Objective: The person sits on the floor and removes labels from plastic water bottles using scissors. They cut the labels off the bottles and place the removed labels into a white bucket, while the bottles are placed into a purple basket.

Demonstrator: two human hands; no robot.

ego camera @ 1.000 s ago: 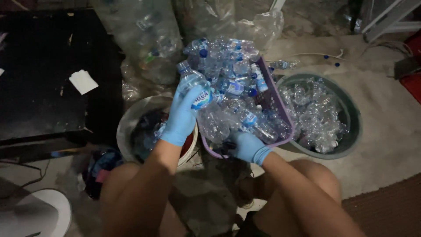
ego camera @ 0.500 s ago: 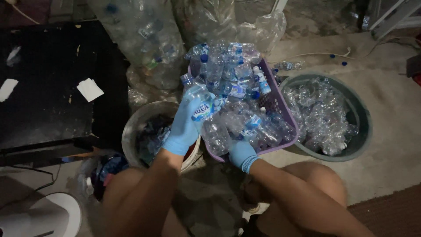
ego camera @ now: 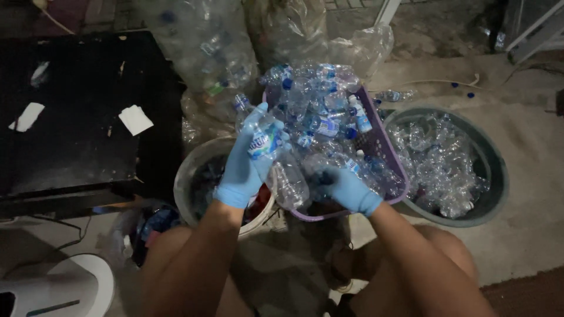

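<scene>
I watch from afar as my left hand (ego camera: 249, 155), in a blue glove, holds its grip clenched round a clear plastic bottle (ego camera: 261, 138) with a blue label and cap, raised above the grey bucket (ego camera: 191, 170) that sits just below and behind the grip. My right hand (ego camera: 346, 188), gloved alike, is sunk among the crushed bottles at the near edge of the purple basket (ego camera: 382, 155), just to the right of the held bottle; its fingers curl over them, but I cannot tell whether that grip has closed on one. The held bottle lies wholly inside the left grip, cap end pointing up and away, label facing me. To do this well, I judge the left grip should stay firm on the bottle's middle so the thin wall does not slip, while the right hand steadies the heaped basket against spilling. Further right of both grips, a round green tub (ego camera: 493, 170) holds more clear bottles, well apart from the left hand.
</scene>
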